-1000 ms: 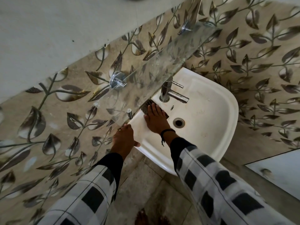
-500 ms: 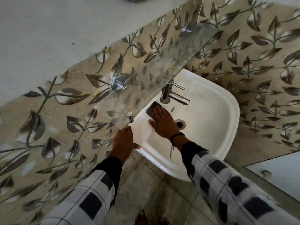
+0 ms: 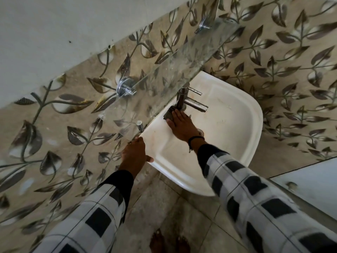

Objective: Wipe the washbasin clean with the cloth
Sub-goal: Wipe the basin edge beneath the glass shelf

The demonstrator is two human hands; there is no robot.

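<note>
Two hands worked at a white washbasin [image 3: 237,125] fixed to a wall of leaf-patterned tiles [image 3: 54,110]. At the left, the left hand [image 3: 135,156], in a black cuff and checked sleeve, held the basin's near-left corner, with the thumb lying on top of the rim and the fingers curled against the edge. Above it a glass shelf [image 3: 182,66] ran along the wall on a chrome bracket [image 3: 125,88]. Next came the cloth [image 3: 168,114], dark grey and bunched, lying on the basin's back ledge and touching the base of the tap [image 3: 184,99]. The right hand [image 3: 182,125] pressed flat on the cloth, fingers straight and close together, covering most of it. A black band [image 3: 196,138] circled that wrist. Just beside the wrist, the drain [image 3: 200,132] showed partly in the bowl. The tap's spout pointed right over the bowl, which bore faint brownish marks. Bare feet [image 3: 157,241] stood on the tiled floor below.
</note>
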